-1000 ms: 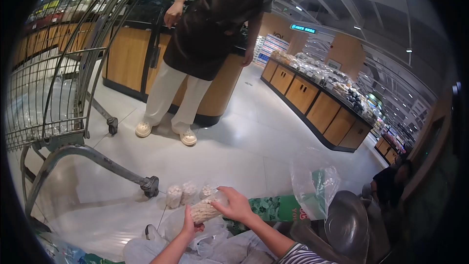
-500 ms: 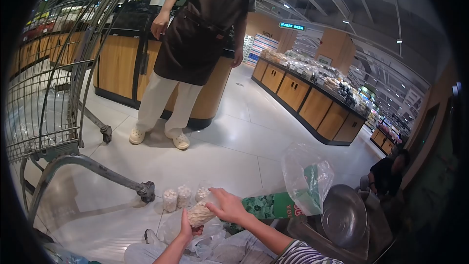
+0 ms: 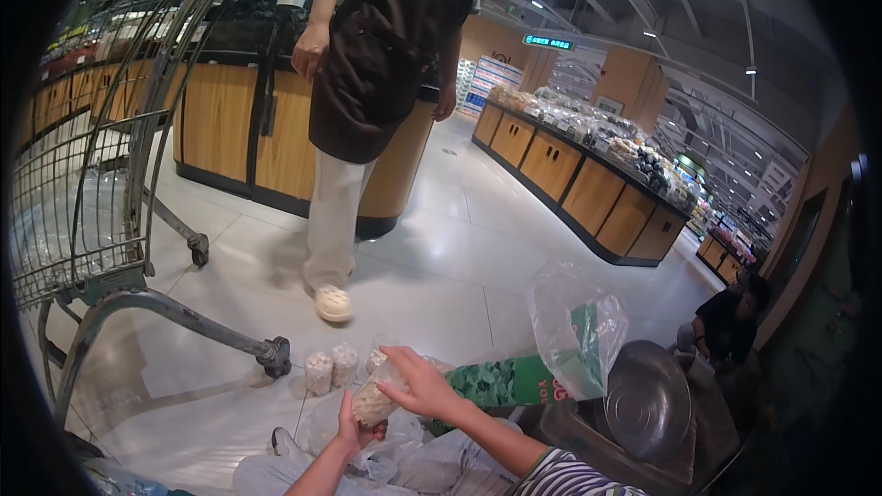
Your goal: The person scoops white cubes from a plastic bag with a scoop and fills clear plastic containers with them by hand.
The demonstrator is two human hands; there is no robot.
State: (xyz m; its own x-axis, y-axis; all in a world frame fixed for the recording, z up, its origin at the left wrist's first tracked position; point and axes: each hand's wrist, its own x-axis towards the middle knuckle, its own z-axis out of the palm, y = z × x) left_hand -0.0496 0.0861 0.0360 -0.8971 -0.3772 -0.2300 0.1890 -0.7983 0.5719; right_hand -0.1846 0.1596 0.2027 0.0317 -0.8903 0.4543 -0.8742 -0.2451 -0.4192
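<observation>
A clear plastic bag of whitish pieces [image 3: 372,401], perhaps small mushrooms, lies tilted between my hands. My left hand [image 3: 355,424] cups its lower end, thumb along the side. Over its upper part rests my right hand [image 3: 424,388], fingers curved onto the plastic. Similar filled bags [image 3: 319,373] stand upright on the floor just beyond, one partly behind my right hand. Loose clear plastic [image 3: 386,445] lies across my lap. To the right of my right hand is a green box [image 3: 505,382] with a leaf print, and a clear plastic bag [image 3: 574,335] sticks up at its far end.
A metal shopping cart [image 3: 83,220] stands at left, its wheel [image 3: 276,358] near the standing bags. Ahead is a person in a dark apron [image 3: 377,64]. A round metal pan [image 3: 648,404] sits at right; beyond it, another person [image 3: 726,321] is low down. Wooden display counters [image 3: 551,170] stand farther back.
The aproned person has stepped forward, one shoe now nearer the standing bags. My hands keep hold of the filled bag, the right one shifted slightly left.
</observation>
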